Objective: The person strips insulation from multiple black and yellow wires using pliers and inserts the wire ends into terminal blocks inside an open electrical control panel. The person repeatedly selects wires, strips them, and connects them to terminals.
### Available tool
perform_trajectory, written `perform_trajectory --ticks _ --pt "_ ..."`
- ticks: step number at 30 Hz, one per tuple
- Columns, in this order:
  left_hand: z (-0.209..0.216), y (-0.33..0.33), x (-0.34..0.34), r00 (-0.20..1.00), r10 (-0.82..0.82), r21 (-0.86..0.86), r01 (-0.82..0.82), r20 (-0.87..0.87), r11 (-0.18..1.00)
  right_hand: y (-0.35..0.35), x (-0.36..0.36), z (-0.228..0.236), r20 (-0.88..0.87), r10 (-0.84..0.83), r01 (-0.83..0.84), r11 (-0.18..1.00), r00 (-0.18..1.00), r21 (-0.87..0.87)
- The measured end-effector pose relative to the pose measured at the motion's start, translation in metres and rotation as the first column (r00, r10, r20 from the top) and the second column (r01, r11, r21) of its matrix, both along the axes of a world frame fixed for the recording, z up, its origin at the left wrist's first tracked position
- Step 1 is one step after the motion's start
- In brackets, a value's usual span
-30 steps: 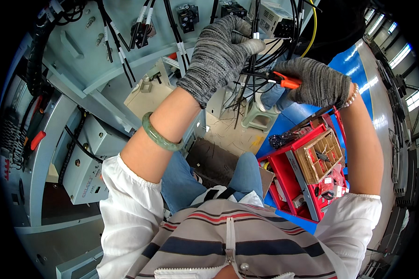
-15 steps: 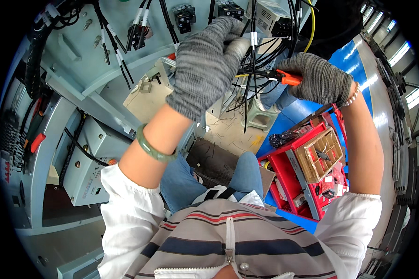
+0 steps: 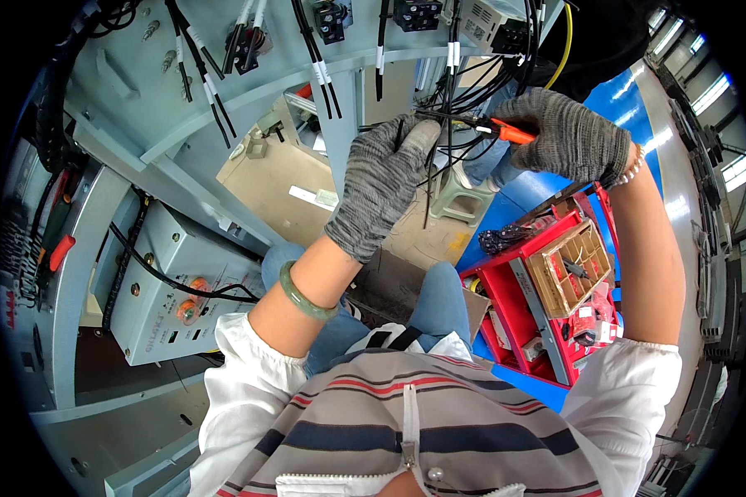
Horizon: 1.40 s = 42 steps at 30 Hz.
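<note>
My right hand [image 3: 568, 141], in a grey knit glove, is closed around the handles of orange-handled pliers [image 3: 514, 133]. The dark jaws of the pliers point left, among the black wires [image 3: 451, 91] that hang from the panel. In a matching glove, my left hand [image 3: 381, 182] pinches a thin black wire just left of the jaws. Its thumb points up toward the tool. The overlapping wires hide exactly where the jaws meet the wire.
Other black wires with white sleeves [image 3: 323, 74] hang from the grey metal panel [image 3: 166, 116]. A white-grey box [image 3: 153, 306] stands lower left. At right is a red tool case [image 3: 506, 306] with a divided tray [image 3: 547, 282]. A green stool [image 3: 460, 203] stands beyond, beside another person's legs.
My left hand has come down and toward me from the top of the wires, its fingers now pinched near the jaws. My right hand and the pliers have barely moved.
</note>
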<state>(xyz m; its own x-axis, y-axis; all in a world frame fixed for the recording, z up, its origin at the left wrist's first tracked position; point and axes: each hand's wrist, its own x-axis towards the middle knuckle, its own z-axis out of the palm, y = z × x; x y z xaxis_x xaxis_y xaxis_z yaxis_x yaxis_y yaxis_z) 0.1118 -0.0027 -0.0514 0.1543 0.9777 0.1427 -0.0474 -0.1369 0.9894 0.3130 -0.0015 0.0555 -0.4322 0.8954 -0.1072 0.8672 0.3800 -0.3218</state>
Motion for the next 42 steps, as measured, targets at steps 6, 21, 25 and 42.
perform_trajectory --ticks 6,21,25,42 --pt "0.001 -0.001 -0.003 0.932 -0.265 -0.159 0.309 0.249 0.938 -0.001 0.000 0.000 -0.030 -0.024 0.023 0.999 0.999 -0.034" --pt "-0.002 -0.004 0.008 0.995 -0.089 0.050 0.086 0.047 0.995 -0.003 -0.007 0.000 0.096 -0.067 0.071 0.997 0.993 -0.043" --pt "-0.006 0.002 0.008 0.996 -0.073 0.043 0.075 -0.051 0.996 -0.004 -0.013 0.004 0.144 -0.060 0.070 0.996 0.988 -0.062" --pt "-0.006 0.004 0.011 0.993 -0.008 0.169 0.028 -0.120 0.985 0.000 -0.014 -0.002 0.114 0.000 0.003 1.000 0.994 -0.028"
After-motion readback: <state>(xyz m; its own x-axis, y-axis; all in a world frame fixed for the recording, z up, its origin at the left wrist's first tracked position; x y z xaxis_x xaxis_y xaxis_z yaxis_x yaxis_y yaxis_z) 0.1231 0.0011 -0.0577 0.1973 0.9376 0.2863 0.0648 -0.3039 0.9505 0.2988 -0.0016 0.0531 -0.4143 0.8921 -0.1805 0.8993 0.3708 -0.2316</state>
